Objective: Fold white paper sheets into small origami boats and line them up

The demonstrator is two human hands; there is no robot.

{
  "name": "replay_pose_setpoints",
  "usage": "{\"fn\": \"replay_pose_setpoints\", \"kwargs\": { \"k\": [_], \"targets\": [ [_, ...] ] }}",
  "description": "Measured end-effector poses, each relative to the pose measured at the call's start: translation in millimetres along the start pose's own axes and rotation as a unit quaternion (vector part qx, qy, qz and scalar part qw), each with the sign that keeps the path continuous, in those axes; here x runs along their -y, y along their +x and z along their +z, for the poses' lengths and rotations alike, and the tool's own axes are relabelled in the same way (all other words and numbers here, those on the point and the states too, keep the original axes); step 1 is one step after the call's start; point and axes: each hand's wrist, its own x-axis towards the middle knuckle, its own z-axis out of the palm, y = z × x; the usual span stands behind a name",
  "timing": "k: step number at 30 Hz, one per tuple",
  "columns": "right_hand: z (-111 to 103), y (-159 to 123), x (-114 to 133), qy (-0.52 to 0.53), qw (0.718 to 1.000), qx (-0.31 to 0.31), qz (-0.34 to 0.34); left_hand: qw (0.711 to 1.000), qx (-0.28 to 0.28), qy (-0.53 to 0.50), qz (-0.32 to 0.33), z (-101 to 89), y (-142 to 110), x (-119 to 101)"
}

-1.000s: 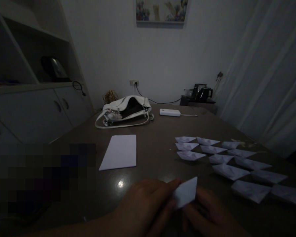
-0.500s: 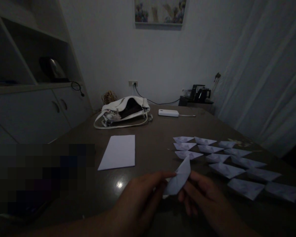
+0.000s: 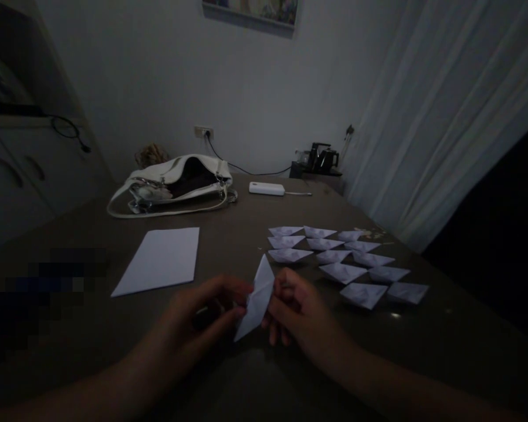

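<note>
A folded white paper boat (image 3: 259,298) is held up between my two hands, tilted with one point up and the other down. My left hand (image 3: 211,310) pinches its left side with thumb and fingers. From the other side, my right hand (image 3: 293,308) grips it, thumb along its face and the other fingers curled. Several finished paper boats (image 3: 342,272) stand in rows on the dark table, beyond and to the right of my right hand. A stack of white paper (image 3: 161,258) lies flat to the left, beyond my left hand.
An open white handbag (image 3: 180,184) rests at the back left of the table (image 3: 233,234). Right of it lies a white power bank (image 3: 266,188) with a short cable. Black kettles (image 3: 323,157) stand by the far wall, and a pale curtain (image 3: 391,117) hangs at the right.
My view has turned to the right, so the table things appear farther left. The paper boat is now tilted more steeply, and my left fingers have shifted along its side.
</note>
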Motion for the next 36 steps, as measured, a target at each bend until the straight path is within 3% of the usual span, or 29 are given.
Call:
{"fn": "replay_pose_setpoints", "kwargs": {
  "k": [15,29,36],
  "targets": [
    [-1.2,0.6,5.0,-0.020,1.000,-0.005,0.006,1.000,0.000,0.007,-0.010,-1.5,-0.8,-0.7],
    [4.9,-1.1,10.7,-0.086,0.995,0.004,0.039,0.996,0.011,0.076,0.055,-0.3,-0.4,-12.3],
    [4.0,5.8,4.6,-0.086,0.996,-0.013,0.014,0.999,0.005,-0.048,0.011,3.0,4.0,-6.7]
  ]
}}
